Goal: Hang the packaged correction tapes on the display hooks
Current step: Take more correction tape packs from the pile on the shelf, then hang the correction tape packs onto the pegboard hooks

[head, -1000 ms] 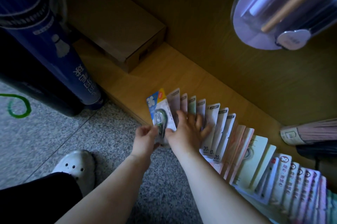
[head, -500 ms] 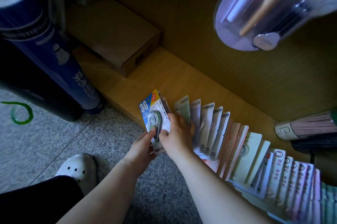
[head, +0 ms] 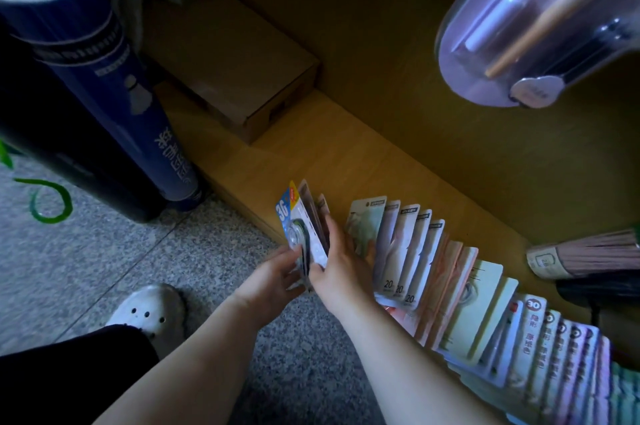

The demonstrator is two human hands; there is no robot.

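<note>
So the thing being handled is a small bunch of packaged correction tapes (head: 300,234). The front one is a white card with a blue top corner marked "30", a bit of yellow and red, and a clear blister over a round dark tape wheel. A couple more cards are stacked right behind it, edge-on, so I can't make those out.

The bunch stands upright and tilted a little, just over the front edge of the light wooden shelf ledge (head: 346,154), sandwiched between both hands. The left hand (head: 273,277) has its fingers curled onto the lower front of the blister and pinches the bottom of the bunch. The right hand (head: 341,262) is pressed against the back of it, fingers pretty straight and held together, pointing up along the rear card. Its thumb sticks out to the right, touching the first card of the fanned row of pastel carded packages (head: 408,251) leaning along the ledge.

Further out, a brown cardboard box (head: 235,68) sits at the far end of the ledge, and a tall dark blue tube with a shuttlecock print (head: 138,106) stands on the speckled grey floor (head: 104,251). There's a white perforated clog (head: 152,310) at lower left. A big clear lilac blister pack (head: 519,26) hangs at top right.
</note>
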